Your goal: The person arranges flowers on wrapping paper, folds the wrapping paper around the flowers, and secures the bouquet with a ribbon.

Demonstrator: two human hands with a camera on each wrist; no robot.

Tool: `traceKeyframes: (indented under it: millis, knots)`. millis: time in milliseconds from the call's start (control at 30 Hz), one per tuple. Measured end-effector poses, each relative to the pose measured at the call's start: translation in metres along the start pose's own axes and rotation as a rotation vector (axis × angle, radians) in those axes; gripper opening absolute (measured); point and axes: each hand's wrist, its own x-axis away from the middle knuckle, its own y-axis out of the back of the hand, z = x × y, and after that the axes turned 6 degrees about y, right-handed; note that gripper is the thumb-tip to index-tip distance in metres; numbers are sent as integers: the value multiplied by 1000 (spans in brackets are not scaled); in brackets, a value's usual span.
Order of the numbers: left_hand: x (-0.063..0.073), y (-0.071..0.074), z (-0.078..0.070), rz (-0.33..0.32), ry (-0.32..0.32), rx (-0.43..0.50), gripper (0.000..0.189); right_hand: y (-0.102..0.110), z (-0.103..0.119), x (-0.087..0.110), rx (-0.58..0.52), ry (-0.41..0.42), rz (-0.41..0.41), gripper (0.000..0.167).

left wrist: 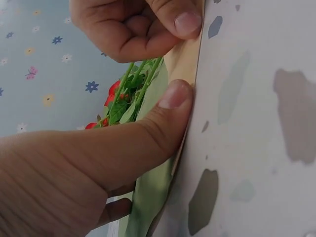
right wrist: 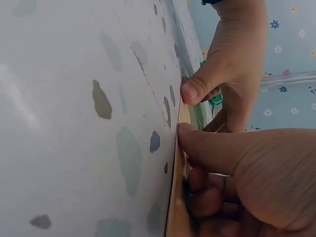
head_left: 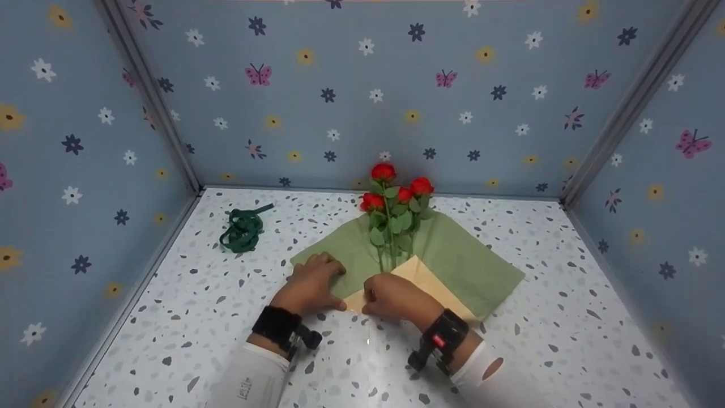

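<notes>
A sheet of wrapping paper (head_left: 467,260), sage green with a cream reverse, lies spread on the tabletop. Its near edge is turned up into a cream fold (head_left: 435,286). Artificial red roses (head_left: 421,186) lie on the green side, their lower stems running under the fold. My left hand (head_left: 311,283) rests over the paper's left part, thumb (left wrist: 165,118) pressing the folded edge. Close beside it, my right hand (head_left: 402,297) has its fingers curled and pinches the fold's near edge with the thumb (right wrist: 207,145). The right hand covers part of the fold.
A bundle of dark green ribbon (head_left: 243,231) lies at the back left of the speckled white tabletop (head_left: 187,317). Blue flower-patterned panels (head_left: 362,85) stand at the back and both sides. Each wrist wears a black strap with a camera.
</notes>
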Motion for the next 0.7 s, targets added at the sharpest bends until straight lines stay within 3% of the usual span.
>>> traceKeyframes:
  millis: [267,467,700]
  knots:
    - [0,0,0,0,0,0,76,6,-19,25,-14,44,-36,21]
    - [-1,-2,2,7,10,13,77,16,-41,47,-60,14,-39,24]
    - [-3,-4,4,10,23,3,77,29,-63,70,-108,-66,22,25]
